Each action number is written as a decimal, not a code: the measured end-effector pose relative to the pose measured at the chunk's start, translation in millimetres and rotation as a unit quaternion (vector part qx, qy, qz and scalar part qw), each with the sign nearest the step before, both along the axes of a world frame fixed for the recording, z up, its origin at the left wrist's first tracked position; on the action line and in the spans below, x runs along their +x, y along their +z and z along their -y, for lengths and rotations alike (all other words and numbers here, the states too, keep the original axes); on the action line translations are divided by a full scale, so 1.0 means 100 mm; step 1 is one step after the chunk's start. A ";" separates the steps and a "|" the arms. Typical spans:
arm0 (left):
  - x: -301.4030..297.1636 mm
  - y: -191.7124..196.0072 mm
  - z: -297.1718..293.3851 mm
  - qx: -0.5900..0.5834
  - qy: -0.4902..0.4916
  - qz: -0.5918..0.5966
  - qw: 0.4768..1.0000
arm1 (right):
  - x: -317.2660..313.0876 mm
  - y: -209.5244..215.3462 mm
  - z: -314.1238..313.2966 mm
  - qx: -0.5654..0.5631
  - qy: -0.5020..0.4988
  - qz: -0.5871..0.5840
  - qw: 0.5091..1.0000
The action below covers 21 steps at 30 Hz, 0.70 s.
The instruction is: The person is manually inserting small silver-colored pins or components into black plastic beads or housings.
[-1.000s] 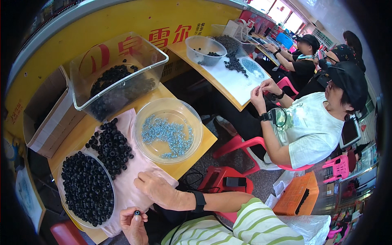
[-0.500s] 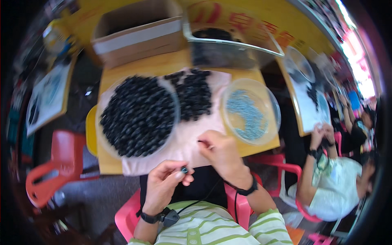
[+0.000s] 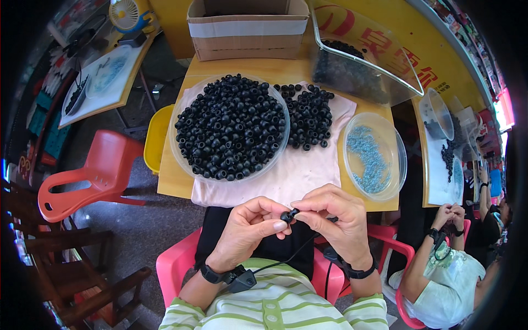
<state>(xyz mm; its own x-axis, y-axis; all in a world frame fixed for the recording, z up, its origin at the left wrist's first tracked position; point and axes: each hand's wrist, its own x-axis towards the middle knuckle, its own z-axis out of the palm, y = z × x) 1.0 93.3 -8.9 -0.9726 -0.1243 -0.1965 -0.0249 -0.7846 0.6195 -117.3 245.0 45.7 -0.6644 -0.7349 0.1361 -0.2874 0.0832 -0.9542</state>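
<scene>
My left hand (image 3: 245,231) pinches a small, round, hollow black part (image 3: 286,216) between thumb and fingertips, in front of my lap. My right hand (image 3: 342,223) is closed on a smaller black piece (image 3: 295,212), which meets the round part. The exact fit between the two is too small to tell. Just beyond my hands, a round clear tub (image 3: 287,132) heaped with black hollow parts (image 3: 231,126) stands on a pale pink cloth (image 3: 236,192). A loose pile of like parts (image 3: 309,118) lies beside it. To the right sits a clear bowl (image 3: 391,144) of tiny light-blue pieces (image 3: 366,157).
At the table's back stand a cardboard box (image 3: 247,39) and a clear bin (image 3: 379,82) holding more black parts. An orange-red chair (image 3: 113,165) and a yellow container (image 3: 158,140) are at the left. Another person (image 3: 443,275) works at a table on the right.
My right hand has come down and left from near the bowl, bringing its small black piece to the part in my left hand. The view has shifted, so the table appears farther right.
</scene>
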 end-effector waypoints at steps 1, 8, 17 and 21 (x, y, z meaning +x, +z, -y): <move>0.00 0.00 -0.01 -0.004 0.002 0.004 1.000 | 0.00 0.00 -0.01 0.006 0.002 -0.022 1.000; 0.01 0.00 -0.03 -0.006 -0.003 0.002 1.000 | 0.00 -0.01 -0.02 0.003 0.018 -0.089 0.996; -0.06 -0.07 -0.02 0.111 -0.036 0.009 0.993 | 0.09 -0.03 0.01 0.020 -0.009 -0.161 0.987; -0.12 -0.08 -0.07 0.201 -0.059 0.009 0.978 | 0.09 -0.13 0.04 0.005 -0.036 -0.227 0.973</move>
